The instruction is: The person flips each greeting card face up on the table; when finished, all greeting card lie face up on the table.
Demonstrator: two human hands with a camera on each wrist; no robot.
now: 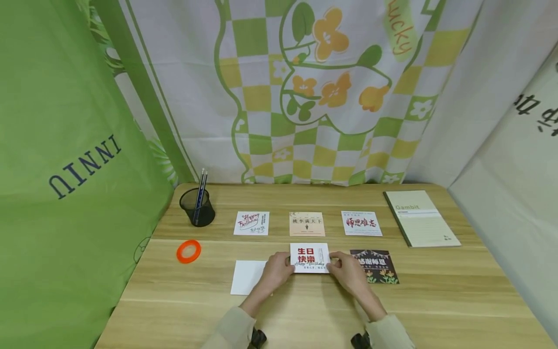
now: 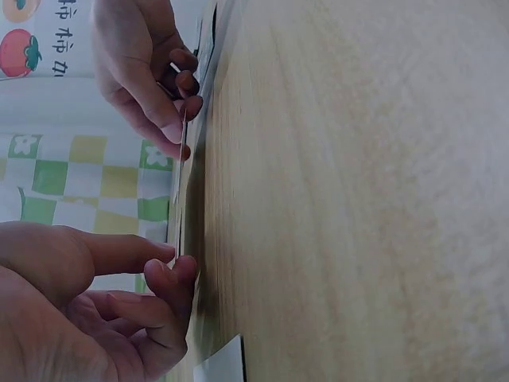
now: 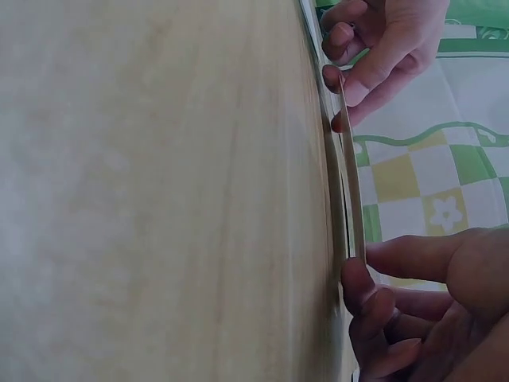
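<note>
A white greeting card with red Chinese characters and "Happy Birthday" script is pinched at both side edges, a little above the table. My left hand grips its left edge between thumb and fingers. On the opposite edge my right hand pinches it the same way. Edge-on, the card looks like a thin strip in the right wrist view. Beneath my left forearm lies a blank white card, partly covered. A dark card with flowers sits beside my right hand, which hides its left part.
Along the back lie a "Happy Birthday" card, a beige card and a white card with red writing. A notebook is at right. At left stand a mesh pen holder with pencils and an orange tape roll.
</note>
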